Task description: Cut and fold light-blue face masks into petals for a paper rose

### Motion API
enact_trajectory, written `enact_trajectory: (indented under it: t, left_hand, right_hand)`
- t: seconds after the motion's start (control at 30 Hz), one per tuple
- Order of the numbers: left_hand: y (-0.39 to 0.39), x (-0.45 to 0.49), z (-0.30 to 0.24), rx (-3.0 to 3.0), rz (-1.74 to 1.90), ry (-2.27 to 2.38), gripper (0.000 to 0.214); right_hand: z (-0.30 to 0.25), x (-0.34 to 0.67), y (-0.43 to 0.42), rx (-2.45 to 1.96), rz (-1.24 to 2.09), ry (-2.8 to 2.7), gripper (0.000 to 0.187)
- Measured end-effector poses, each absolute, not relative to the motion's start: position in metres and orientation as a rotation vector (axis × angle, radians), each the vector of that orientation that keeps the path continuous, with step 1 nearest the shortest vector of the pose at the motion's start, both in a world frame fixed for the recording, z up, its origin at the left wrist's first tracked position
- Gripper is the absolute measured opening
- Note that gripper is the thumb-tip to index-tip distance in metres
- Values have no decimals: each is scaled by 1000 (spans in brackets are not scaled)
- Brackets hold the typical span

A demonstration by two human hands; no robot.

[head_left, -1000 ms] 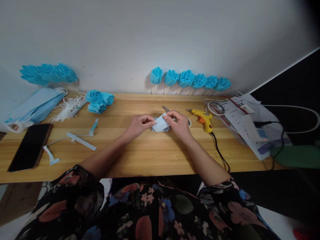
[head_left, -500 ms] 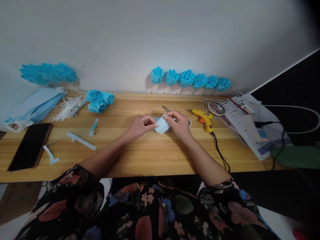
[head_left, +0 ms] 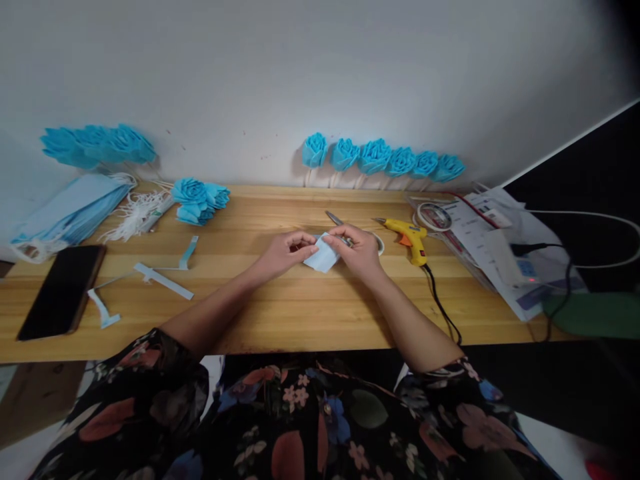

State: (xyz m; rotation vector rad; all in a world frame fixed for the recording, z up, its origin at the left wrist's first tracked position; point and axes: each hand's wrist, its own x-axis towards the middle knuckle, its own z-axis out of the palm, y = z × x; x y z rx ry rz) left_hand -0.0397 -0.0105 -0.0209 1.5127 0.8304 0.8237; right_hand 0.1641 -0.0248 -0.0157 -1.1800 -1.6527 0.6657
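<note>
A small pale blue piece of mask fabric (head_left: 323, 257) is pinched between both hands above the middle of the wooden table. My left hand (head_left: 284, 255) grips its left edge with thumb and finger. On its upper right, my right hand (head_left: 361, 253) holds it the same way. Behind the right hand lie scissors (head_left: 334, 218), only their pointed blades showing clearly. A white roll (head_left: 381, 245), perhaps tape, is mostly hidden by that hand. Some more blue material shows behind the held piece, largely covered.
A yellow glue gun (head_left: 407, 235) lies right, its black cord trailing forward. Blue fabric flowers (head_left: 375, 157) lean on the wall; more flowers (head_left: 195, 199) lie left. Face masks (head_left: 75, 207), a phone (head_left: 61, 292), cut strips (head_left: 163, 280) and papers (head_left: 520, 293) sit on the table (head_left: 300, 320).
The held piece has turned a little and come slightly lower and to the left. Both hands remain close together, with the fingers shifted slightly on it.
</note>
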Motion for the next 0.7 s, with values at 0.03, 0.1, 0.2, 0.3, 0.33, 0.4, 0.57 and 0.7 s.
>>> enact_trajectory:
  t: [0.03,0.1,0.2,0.3,0.33,0.4,0.57,0.7]
  left_hand:
    - [-11,-40,-21,1525,826,830,27]
    - [-11,-40,-22,1541,830,837,26]
    - [-11,-40,-23,1561,838,852,24]
    - [-11,-40,-23,1573,857,872,23]
    - [-11,-40,-23,1572,867,880,23]
    - [-11,-40,-23,1565,889,897,23]
    - [-10,-40,-23,1544,931,925,23]
    - [-11,-40,-22,1527,950,911,27]
  right_hand:
    - [-16,164,-25,-1171,657,-1675,22]
    - [-15,163,-26,-1163,644,-1713,22]
    - [-15,163,-27,-1167,636,-1753,23]
    - [-14,163,-28,-1156,631,-1769,24]
    - [-14,163,-28,-1146,634,-1771,23]
    - [-12,163,-28,-1129,654,-1781,22]
    - [-8,162,-29,-1127,733,-1813,23]
    - [-8,161,-29,-1123,748,-1828,25]
